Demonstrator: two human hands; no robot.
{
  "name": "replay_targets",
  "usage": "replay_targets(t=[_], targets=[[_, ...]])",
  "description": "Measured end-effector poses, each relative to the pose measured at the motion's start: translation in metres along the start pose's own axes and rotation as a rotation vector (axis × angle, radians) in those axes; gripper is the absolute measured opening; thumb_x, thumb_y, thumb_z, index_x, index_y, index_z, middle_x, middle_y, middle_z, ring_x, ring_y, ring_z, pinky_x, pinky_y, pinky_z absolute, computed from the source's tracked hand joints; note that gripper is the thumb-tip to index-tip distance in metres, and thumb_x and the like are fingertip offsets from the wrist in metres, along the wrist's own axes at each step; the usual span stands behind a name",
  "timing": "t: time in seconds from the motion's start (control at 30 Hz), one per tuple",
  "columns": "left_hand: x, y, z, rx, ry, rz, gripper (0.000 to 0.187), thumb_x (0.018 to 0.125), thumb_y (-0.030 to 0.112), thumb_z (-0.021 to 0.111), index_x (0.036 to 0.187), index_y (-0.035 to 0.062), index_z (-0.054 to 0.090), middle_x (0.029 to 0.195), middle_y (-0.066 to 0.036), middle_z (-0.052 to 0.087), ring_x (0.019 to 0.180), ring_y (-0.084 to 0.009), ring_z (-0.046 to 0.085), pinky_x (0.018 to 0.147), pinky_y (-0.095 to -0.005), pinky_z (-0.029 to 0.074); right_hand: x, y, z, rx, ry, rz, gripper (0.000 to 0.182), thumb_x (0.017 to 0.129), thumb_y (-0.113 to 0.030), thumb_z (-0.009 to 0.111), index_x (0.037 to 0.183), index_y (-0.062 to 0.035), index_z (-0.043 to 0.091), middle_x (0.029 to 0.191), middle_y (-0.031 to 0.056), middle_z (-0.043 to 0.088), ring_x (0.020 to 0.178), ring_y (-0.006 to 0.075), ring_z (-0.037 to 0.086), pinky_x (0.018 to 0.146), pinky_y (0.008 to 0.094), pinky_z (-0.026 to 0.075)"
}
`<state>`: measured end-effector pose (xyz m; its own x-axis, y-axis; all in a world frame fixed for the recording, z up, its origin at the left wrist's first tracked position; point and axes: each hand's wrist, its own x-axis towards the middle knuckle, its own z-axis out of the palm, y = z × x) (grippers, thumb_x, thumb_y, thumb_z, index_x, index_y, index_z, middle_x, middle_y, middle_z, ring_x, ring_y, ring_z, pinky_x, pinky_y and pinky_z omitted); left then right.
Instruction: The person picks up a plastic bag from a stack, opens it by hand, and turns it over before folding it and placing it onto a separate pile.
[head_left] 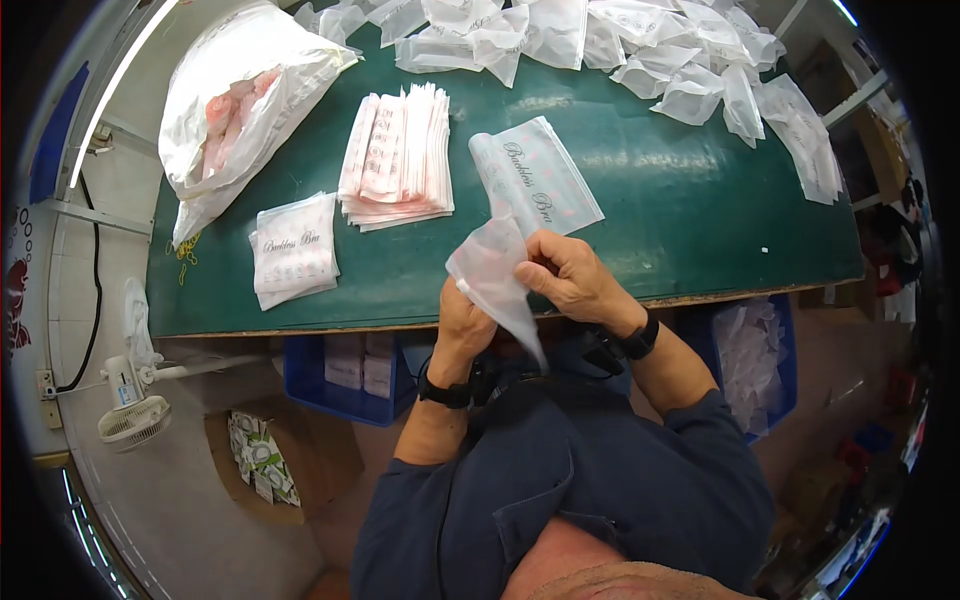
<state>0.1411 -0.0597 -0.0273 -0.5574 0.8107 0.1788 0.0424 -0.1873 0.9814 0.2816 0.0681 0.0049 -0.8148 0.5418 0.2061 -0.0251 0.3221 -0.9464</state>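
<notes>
Both my hands hold a frosted plastic zip bag (490,265) over the front edge of the green table. My left hand (464,318) is closed on its lower left side, with most fingers hidden behind the plastic. At the bag's right edge, my right hand (572,274) pinches it between thumb and fingers. Something pinkish shows faintly through the plastic. Just beyond, a flat printed bag marked "Backless Bra" (550,175) lies on the table. A thick stack of printed bags (400,155) is to its left, and a smaller pile (295,250) lies nearer my left.
A large white sack (250,95) with pinkish pieces stands at the far left of the green table (680,220). Many loose frosted bags (640,40) cover the back. Below are a left blue bin (350,385), a right blue bin (755,365), a cardboard box (320,455) and a fan (135,415).
</notes>
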Motion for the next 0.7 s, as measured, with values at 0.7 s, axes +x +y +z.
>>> replay_targets(t=[0.7], targets=[[-0.003,0.016,-0.016,0.172,-0.157,0.088,0.031,0.106,0.03,0.056,0.095,0.0016,0.06,0.085,0.001,0.059,0.075,-0.0096,0.049,0.066,-0.0255,0.042,-0.01,-0.025,0.011,0.134,-0.029,-0.111,0.033,0.102,-0.023,0.06,0.079,0.0006,0.058,0.064,0.0066,0.047,0.058,0.0127,0.04,0.053,0.0313,0.037]])
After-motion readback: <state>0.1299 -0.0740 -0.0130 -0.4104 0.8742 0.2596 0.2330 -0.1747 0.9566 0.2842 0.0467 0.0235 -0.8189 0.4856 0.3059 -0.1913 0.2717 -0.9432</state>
